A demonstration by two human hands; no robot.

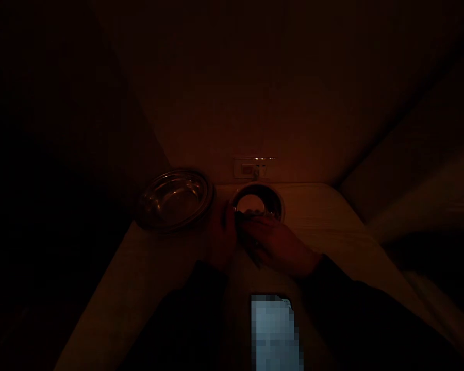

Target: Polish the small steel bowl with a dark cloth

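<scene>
In very dim light, a round metal bowl (278, 198) stands on the wooden table near the wall; something pale shows inside. My left hand (221, 237) is at the bowl's near left side, its thumb by the rim and its other fingers lost in shadow. Across the bowl's near edge reaches my right hand (280, 245), fingers bent over a dark thing (249, 245) between the two hands. Its kind is too dark to make out. Whether the left hand also touches it, I cannot tell.
Left of the hands sits a wide metal basin (174, 203), perhaps stacked in another. A wall socket (254, 168) with a plug is behind the bowl. A lit, blurred phone (276, 335) lies between my forearms. The table (332, 221) has a rounded right corner.
</scene>
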